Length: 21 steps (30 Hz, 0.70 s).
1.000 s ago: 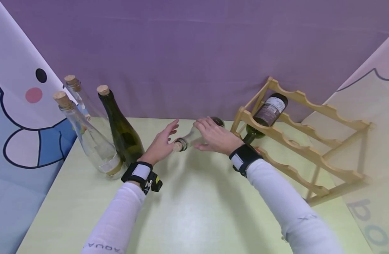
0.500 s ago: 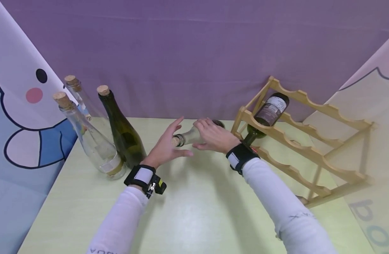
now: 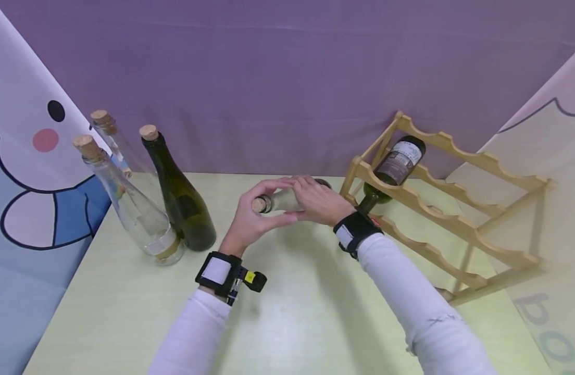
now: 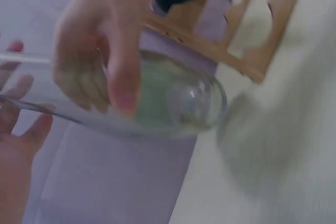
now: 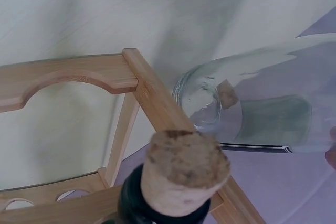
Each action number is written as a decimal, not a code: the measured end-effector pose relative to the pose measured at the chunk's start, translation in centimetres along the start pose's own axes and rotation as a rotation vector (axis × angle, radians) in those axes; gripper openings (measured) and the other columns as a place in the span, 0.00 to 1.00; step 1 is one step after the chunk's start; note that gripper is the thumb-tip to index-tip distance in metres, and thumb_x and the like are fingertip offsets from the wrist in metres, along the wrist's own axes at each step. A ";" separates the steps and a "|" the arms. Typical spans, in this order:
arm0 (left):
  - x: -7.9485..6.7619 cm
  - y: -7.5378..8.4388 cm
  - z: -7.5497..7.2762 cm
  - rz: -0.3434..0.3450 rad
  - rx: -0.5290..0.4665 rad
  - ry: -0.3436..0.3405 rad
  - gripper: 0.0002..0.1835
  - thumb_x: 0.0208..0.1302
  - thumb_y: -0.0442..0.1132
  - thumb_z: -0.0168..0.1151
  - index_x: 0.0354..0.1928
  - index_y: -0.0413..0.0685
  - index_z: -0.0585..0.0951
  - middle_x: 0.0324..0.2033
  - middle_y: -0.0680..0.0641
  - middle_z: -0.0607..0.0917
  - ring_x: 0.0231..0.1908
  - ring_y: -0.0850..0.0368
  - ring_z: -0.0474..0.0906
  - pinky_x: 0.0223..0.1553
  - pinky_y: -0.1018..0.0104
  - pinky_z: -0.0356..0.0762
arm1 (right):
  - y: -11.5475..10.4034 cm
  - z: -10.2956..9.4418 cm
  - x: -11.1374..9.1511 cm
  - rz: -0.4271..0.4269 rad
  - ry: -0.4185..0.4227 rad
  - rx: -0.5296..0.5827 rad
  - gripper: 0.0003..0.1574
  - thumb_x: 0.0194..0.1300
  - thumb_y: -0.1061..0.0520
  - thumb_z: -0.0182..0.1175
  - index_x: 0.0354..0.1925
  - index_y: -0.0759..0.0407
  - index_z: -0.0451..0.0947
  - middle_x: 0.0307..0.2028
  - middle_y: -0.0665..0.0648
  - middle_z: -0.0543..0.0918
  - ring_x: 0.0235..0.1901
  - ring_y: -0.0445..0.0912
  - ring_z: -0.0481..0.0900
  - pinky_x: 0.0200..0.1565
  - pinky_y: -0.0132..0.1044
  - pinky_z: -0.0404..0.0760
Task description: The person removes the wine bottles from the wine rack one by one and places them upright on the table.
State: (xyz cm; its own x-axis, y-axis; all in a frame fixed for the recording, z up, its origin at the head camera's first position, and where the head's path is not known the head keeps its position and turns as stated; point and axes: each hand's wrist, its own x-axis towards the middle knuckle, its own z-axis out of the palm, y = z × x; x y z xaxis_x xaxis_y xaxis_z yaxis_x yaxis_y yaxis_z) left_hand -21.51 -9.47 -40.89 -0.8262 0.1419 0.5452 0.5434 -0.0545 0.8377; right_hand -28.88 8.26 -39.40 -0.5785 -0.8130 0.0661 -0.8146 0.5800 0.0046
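Note:
A clear glass bottle (image 3: 283, 201) with a cork lies sideways in the air, its neck to the left. My right hand (image 3: 321, 202) grips it around the body from above. In the left wrist view the thumb of that hand presses along the glass bottle (image 4: 173, 98). My left hand (image 3: 251, 219) reaches round the neck, thumb below and fingers above in a wide arch, with space showing beside the neck. Its fingertips overlap the right hand in the head view. The right wrist view shows the bottle's base (image 5: 202, 100) close to the wooden wine rack (image 5: 152, 98).
At the right stands the wooden rack (image 3: 444, 141), with a labelled dark bottle (image 3: 394, 165) lying in its upper left slot. A corked green bottle (image 3: 186, 216) and two corked clear bottles, one in front (image 3: 139, 219), stand at the left. A purple backdrop (image 3: 287, 94) closes the rear.
My left hand has moved right and spread its thumb and fingers around the bottle's neck. The right hand has kept its hold with barely any movement.

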 end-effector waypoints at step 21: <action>1.6 0.8 1.7 0.109 -0.221 0.261 0.13 0.43 0.13 0.54 0.14 0.31 0.65 0.18 0.60 0.76 0.28 0.57 0.71 0.38 0.70 0.72 | 0.8 -1.6 0.6 0.112 -0.024 0.028 0.75 0.45 0.20 0.62 0.72 0.68 0.50 0.73 0.68 0.58 0.72 0.58 0.52 0.74 0.52 0.54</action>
State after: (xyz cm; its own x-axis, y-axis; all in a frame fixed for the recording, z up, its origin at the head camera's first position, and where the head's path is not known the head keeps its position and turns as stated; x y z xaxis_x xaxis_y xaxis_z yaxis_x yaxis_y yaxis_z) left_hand -22.15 -7.57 -39.43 -0.7908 -0.1324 0.5976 0.6087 -0.2721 0.7453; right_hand -29.85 8.29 -37.80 -0.6663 -0.7446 0.0403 -0.7457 0.6656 -0.0296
